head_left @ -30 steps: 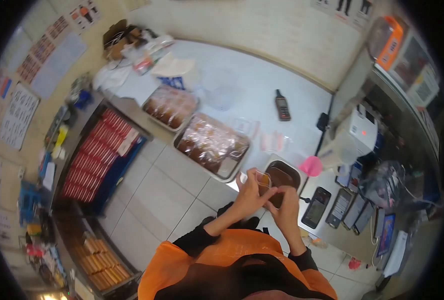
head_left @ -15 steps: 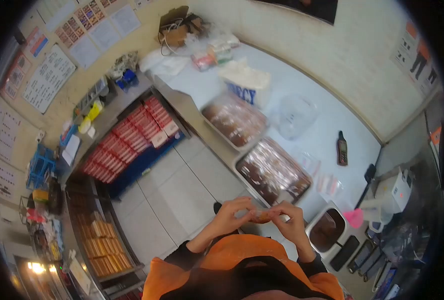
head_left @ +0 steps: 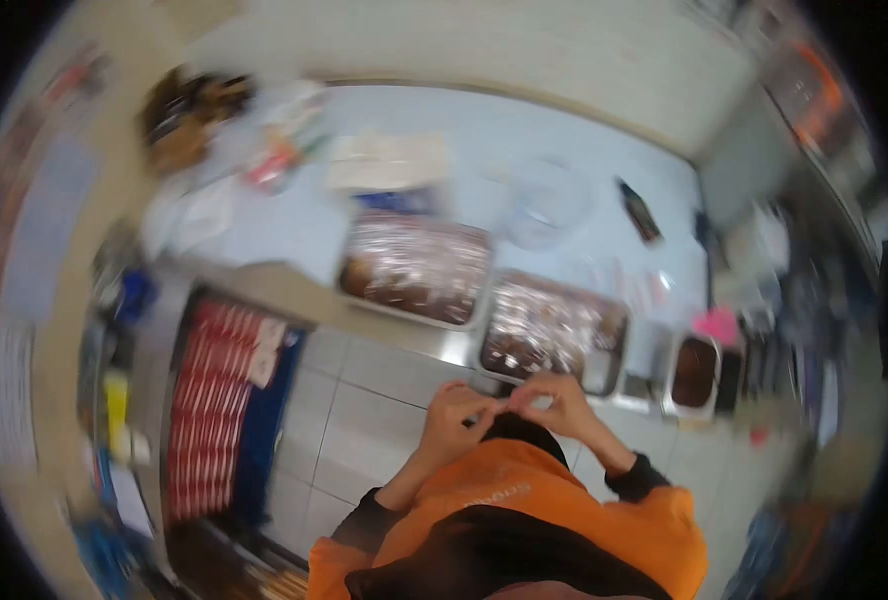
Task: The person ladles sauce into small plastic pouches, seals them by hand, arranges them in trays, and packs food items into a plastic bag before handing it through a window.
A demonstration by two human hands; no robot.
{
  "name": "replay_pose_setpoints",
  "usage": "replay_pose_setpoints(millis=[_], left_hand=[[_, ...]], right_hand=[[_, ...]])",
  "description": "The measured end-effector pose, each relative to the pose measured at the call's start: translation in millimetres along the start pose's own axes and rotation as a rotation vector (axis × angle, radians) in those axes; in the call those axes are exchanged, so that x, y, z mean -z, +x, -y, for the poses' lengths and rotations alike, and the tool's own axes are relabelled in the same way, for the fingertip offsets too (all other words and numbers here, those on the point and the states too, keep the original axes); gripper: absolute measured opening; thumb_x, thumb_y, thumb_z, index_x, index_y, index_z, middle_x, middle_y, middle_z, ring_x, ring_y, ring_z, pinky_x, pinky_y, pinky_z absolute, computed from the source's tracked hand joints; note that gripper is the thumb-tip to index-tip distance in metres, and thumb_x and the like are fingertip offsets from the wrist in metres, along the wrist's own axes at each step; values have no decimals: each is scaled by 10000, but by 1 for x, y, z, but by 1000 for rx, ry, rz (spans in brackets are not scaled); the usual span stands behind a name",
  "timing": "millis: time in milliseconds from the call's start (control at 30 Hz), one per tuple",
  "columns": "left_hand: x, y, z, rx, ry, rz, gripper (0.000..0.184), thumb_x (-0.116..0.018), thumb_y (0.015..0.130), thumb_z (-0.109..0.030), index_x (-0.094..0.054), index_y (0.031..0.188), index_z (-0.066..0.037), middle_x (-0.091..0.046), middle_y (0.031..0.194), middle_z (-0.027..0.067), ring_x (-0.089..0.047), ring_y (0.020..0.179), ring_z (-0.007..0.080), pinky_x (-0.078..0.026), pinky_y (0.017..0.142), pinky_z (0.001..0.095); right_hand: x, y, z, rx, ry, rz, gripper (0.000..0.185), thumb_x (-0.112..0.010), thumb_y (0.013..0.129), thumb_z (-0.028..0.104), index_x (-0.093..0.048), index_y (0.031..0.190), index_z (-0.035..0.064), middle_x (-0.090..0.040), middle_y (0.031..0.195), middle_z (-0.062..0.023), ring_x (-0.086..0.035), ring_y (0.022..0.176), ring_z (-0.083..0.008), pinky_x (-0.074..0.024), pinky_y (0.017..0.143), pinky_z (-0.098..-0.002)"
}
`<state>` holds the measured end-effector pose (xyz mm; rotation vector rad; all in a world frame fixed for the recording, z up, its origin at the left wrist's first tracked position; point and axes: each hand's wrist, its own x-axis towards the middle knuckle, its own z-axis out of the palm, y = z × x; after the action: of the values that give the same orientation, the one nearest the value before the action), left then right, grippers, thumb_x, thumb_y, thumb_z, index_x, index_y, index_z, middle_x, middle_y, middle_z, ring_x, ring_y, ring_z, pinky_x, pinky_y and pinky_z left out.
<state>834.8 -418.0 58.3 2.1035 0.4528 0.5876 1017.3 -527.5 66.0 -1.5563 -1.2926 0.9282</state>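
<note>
My left hand point(head_left: 454, 418) and my right hand point(head_left: 556, 400) meet in front of my orange top, fingertips pinched together. Whatever lies between them is too small and blurred to name. Just beyond the fingers, at the table's front edge, stands a metal tray point(head_left: 623, 350) of dark brown pieces, mostly under shiny clear plastic. To its left is a second film-covered tray point(head_left: 404, 314) with similar brown contents. Farther right sits a small white container point(head_left: 672, 378) holding something dark brown.
Farther back on the pale table point(head_left: 484, 120) are a white bag point(head_left: 389, 160), a clear round plastic container point(head_left: 547, 205) and a dark handheld device point(head_left: 639, 210). A pink item point(head_left: 716, 325) lies at the right. Red packages point(head_left: 219, 400) fill a low shelf at the left.
My view has swung to the right, and the picture is more blurred. Both hands stay close together; the small orange-brown piece seen between them earlier no longer shows clearly.
</note>
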Motion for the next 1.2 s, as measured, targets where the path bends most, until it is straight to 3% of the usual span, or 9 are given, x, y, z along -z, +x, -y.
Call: replay_pose_setpoints(millis=[200,367,467,600,767,867,1000,1067,1200], left_hand=[[-54,65,27,-93,-287,218,78,-630,810,-111,-690,807,-60,-670,752,77,-621,720,256,-456,789,360],[-81,117,41,63,-279,618,328,-584,873,-161,-548,1181,-53,-657,978,148,-631,788,293,-477,759,353],[-53,130,75,-151,-291,614,441,-578,882,-204,-440,1283,-83,-635,951,154,-623,712,311,-487,668,384],[47,143,120,148,-276,850,400,-544,908,-186,-455,1285,-88,-630,982,121,-606,852,246,-476,774,359],[152,134,181,434,-287,558,351,-527,923,-171,-484,1263,-92,-621,907,70,-586,848,162,-465,757,290],[215,141,202,526,-332,418,331,-510,927,-133,-496,1255,-89,-610,896,43,-566,834,115,-454,745,242],[294,164,261,485,-453,87,268,-503,900,-44,-549,1165,-53,-588,854,36,-527,762,83,-439,688,231],[339,186,306,438,-196,-99,261,-505,857,6,-580,1100,-51,-587,826,47,-566,780,118,-444,685,244],[433,256,410,-172,815,-356,271,-591,786,-88,-616,1055,-105,-604,1019,88,-553,954,300,-389,895,470]], right_hand=[[32,-53,-9,-366,-105,-518,128,-744,714,60,-626,737,17,-610,689,-59,-592,680,-165,-462,610,-285],[83,-54,-81,-348,-486,-717,137,-762,688,67,-631,711,32,-611,703,-75,-549,627,-189,-430,576,-301],[101,-45,-176,-272,-557,-824,146,-763,691,103,-647,743,29,-627,736,-102,-579,659,-224,-448,613,-326],[110,-7,-226,-452,-306,-1085,143,-706,773,156,-673,858,46,-636,843,-83,-598,776,-208,-496,731,-341],[99,-1,-223,-512,-463,-1067,227,-638,839,103,-576,1049,44,-601,898,-65,-568,824,-150,-473,706,-286],[79,-9,-233,-566,-836,-1358,297,-580,905,219,-552,1127,25,-601,968,-123,-580,863,-237,-462,776,-329],[47,-28,-231,-829,-736,-1689,327,-489,950,262,-574,1114,-8,-608,1072,-175,-589,990,-318,-457,873,-376],[1,-18,-210,-831,-969,-1842,329,-504,944,279,-589,1084,-6,-615,1049,-178,-596,966,-330,-473,836,-382],[-102,47,-166,-979,-959,-1889,327,-505,941,277,-590,1074,-9,-618,1031,-190,-603,937,-334,-484,799,-402]])
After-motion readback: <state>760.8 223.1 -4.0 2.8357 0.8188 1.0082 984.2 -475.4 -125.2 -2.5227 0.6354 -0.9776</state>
